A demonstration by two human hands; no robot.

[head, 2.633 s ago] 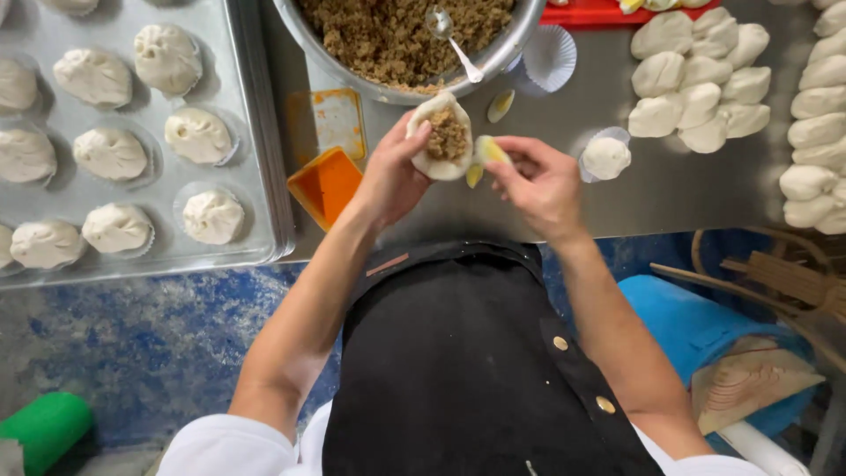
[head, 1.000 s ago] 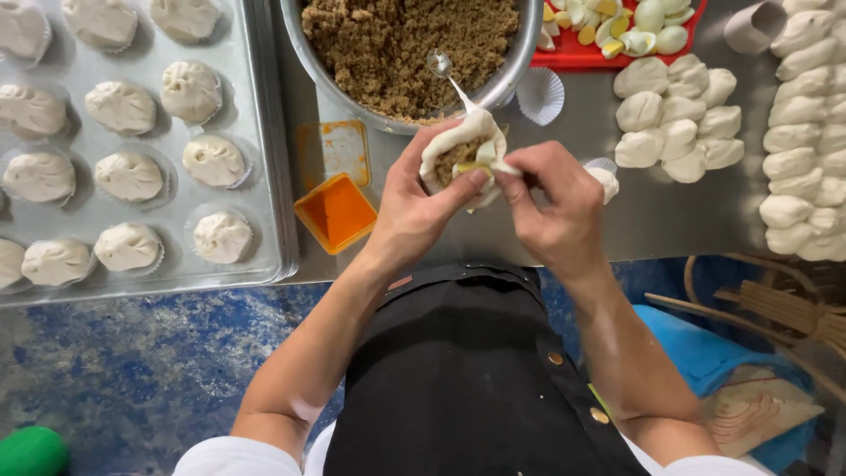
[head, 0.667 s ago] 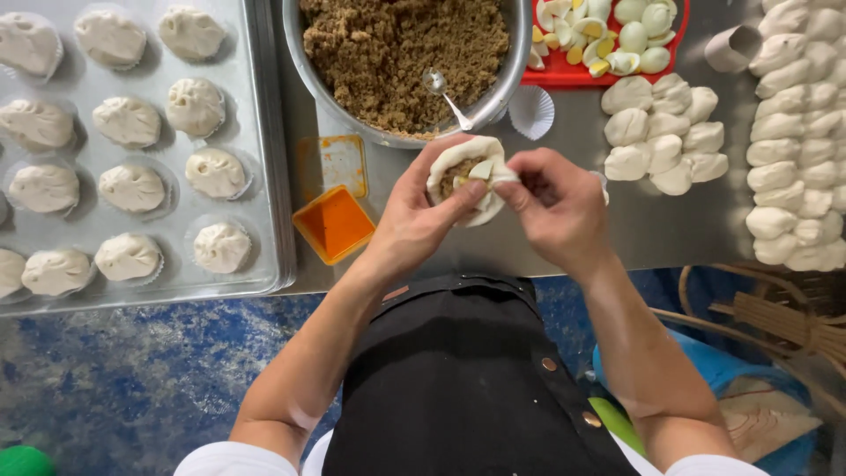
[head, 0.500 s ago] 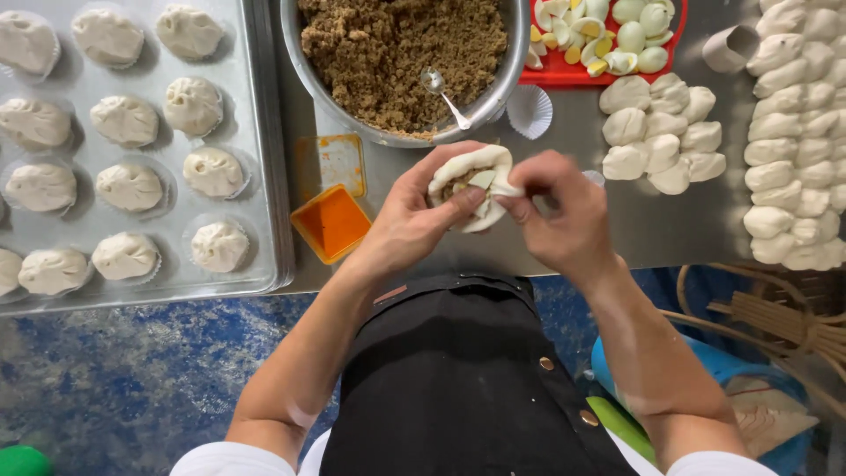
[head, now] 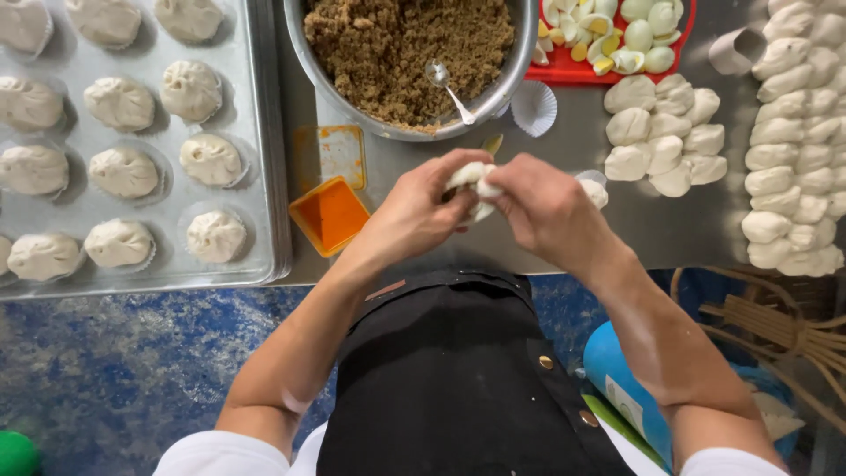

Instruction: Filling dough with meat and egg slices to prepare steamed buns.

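- Over the steel worktop, my left hand and right hand both squeeze a white dough ball between their fingers
- Just behind it sits a big metal bowl of brown filling with a spoon
- To my left, a tray holds finished buns
- An orange dish is near my left hand

Steel worktop in front of me, grey, dull sheen under even overhead light. Its front edge crosses my view just above my apron. Below it, floor: mottled blue, speckled white, worn-looking. Green round object at lower left on floor. To my right, blue plastic container, near it bundle of tan cane strips, under table edge.
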